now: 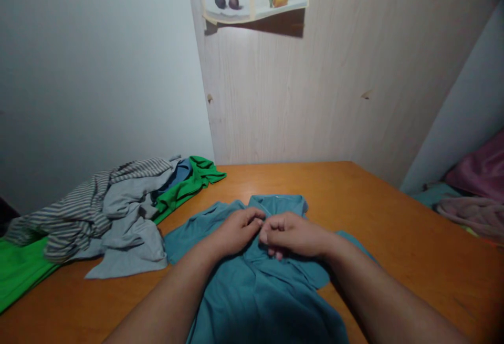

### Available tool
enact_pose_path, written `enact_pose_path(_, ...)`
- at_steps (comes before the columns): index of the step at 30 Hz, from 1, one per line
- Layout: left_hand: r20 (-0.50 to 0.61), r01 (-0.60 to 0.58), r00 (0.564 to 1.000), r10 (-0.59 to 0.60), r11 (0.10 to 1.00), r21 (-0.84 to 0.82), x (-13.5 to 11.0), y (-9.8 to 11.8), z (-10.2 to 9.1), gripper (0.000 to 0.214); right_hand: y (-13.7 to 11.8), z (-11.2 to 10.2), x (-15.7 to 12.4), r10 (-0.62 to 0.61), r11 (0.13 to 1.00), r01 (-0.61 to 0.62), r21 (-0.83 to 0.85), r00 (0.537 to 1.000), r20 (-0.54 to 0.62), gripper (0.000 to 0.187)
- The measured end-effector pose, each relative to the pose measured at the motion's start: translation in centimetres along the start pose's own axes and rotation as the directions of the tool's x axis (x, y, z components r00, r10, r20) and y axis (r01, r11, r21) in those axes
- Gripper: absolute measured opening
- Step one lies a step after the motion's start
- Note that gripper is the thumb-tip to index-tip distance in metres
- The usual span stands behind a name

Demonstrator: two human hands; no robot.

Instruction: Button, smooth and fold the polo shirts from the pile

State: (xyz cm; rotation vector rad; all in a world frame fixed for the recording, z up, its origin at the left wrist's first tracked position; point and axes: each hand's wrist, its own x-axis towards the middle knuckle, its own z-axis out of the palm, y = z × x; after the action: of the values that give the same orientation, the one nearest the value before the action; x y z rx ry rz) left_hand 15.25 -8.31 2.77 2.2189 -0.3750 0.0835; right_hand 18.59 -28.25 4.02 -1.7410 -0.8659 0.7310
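A teal collared shirt point(271, 302) lies spread and rumpled on the table, its collar at the far end and its lower part toward me. Just below the collar, my left hand point(239, 231) rests on the shirt front, its fingers bent and closed on the cloth. Close beside it, my right hand point(295, 235) is curled with thumb and fingers pinched together at the shirt's front. The fingertips of both hands nearly meet. What exactly lies between them is too small to make out.
An orange-brown wooden table point(394, 239) holds everything. At the left lies a heap of clothes: a striped garment point(79, 210), a grey one point(134, 249) and green cloth point(23, 268). Pink fabric point(480, 170) sits beyond the right edge. A wood-grain panel point(283, 107) stands behind.
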Motion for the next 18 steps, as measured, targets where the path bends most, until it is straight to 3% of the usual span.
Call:
enact_pose_path(3,-0.201,0.038,0.979,-0.035,0.999,0.011,0.3,-1.0,-0.6,0.026,0.0,-0.9,0.5,-0.008,0.993,0.047,0.109,0.942,-0.336,0.025)
enact_pose_path(6,-0.39,0.095,0.92,-0.032,0.985,0.145,0.6,-2.1,-1.8,0.026,0.4,-2.0,1.1,-0.025,0.993,0.09,0.08,0.804,-0.594,0.027)
enact_pose_path(8,-0.423,0.143,0.906,-0.008,0.946,0.29,0.6,-2.8,-2.3,0.031,1.1,-2.5,1.4,-0.074,0.996,0.092,-0.009,0.736,-0.673,0.029)
enact_pose_path(9,-0.414,0.17,0.91,-0.013,0.923,0.345,0.5,-3.1,-2.5,0.036,1.4,-2.5,1.5,-0.106,0.994,0.074,-0.075,0.73,-0.675,0.031)
enact_pose_path(11,-0.369,0.225,0.927,-0.064,0.883,0.413,0.4,-3.4,-2.6,0.043,2.1,-2.2,1.6,-0.139,0.973,-0.012,-0.231,0.771,-0.621,0.035)
enact_pose_path(14,-0.304,0.298,0.939,-0.161,0.822,0.485,0.2,-3.2,-2.5,0.027,2.6,-1.2,1.7,-0.076,0.873,-0.204,-0.443,0.84,-0.537,0.032)
enact_pose_path(16,-0.295,0.321,0.937,-0.187,0.794,0.517,0.1,-2.7,-2.6,0.014,2.7,-0.7,1.9,-0.042,0.814,-0.277,-0.51,0.849,-0.527,0.025)
enact_pose_path(18,-0.328,0.367,0.917,-0.228,0.804,0.467,0.1,-2.2,-3.1,0.015,2.7,-0.6,2.1,-0.04,0.847,-0.258,-0.465,0.841,-0.539,0.022)
